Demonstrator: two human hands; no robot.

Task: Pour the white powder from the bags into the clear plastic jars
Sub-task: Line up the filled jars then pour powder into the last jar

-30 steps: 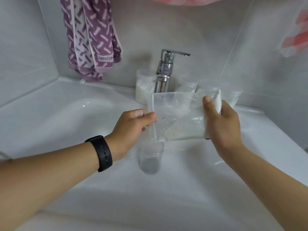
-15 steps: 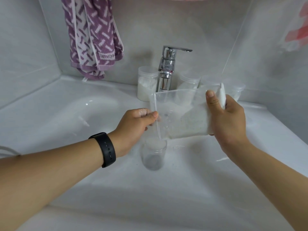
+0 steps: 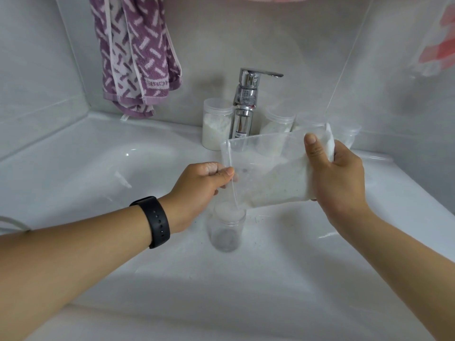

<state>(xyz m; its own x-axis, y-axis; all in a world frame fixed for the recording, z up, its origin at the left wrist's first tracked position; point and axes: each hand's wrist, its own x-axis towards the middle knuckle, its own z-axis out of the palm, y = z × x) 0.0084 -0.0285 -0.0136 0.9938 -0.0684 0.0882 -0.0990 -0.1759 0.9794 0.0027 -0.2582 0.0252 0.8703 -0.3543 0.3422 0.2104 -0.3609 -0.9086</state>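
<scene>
Place: over the white sink basin [image 3: 98, 173], straight in front of the chrome faucet [image 3: 245, 104].
My left hand [image 3: 199, 185]: I pinch the open left edge of the clear plastic bag [image 3: 268, 168] between thumb and curled fingers, just above the jar mouth.
My right hand [image 3: 337, 178]: my thumb lies across the front of the bag's right end and my fingers wrap behind it, gripping the bunched plastic.
Bag: it hangs stretched between my two hands, its right end raised higher than its left; its lower left corner dips to the mouth of the jar.
White powder [image 3: 283, 185]: it fills the bag's lower right part, sloping down toward the low corner.
Open jar [image 3: 226, 227]: a clear plastic jar standing upright in the basin, directly under the bag's low corner; white shows at its mouth, and I cannot tell how much powder is inside.
Filled jar [image 3: 216, 126]: lidded, on the ledge just left of the faucet, mostly full of white powder.
Other jars [image 3: 278, 121]: lidded, on the ledge right of the faucet, partly hidden behind the bag.
Wrist: a black watch band [image 3: 154, 221] on my left arm.
Wall: a purple patterned towel [image 3: 138, 55] hangs above the left of the ledge.
</scene>
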